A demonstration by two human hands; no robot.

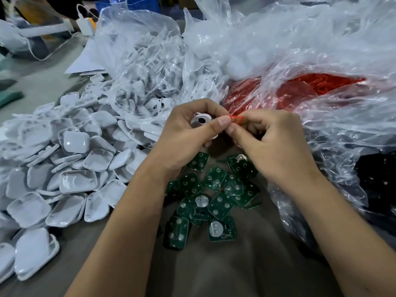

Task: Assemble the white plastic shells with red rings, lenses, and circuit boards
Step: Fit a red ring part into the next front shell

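- The left hand curls its fingers round one white plastic shell, held above the bench with its round hole facing the camera.
- The right hand pinches one red ring between thumb and forefinger, just beside the shell's hole; whether the ring touches the shell cannot be told.
- Directly below both hands, green circuit boards lie in a loose overlapping heap on the grey bench; roughly fifteen show, three of them with a round silver part facing up.
- To the left, a large pile of white shell halves spreads over the bench, too many to count.
- Behind it a clear plastic bag holds more white parts.
- At right, another clear bag holds a mass of red rings, uncountable through the film.
- At the far right edge, dark parts sit under plastic, indistinct.
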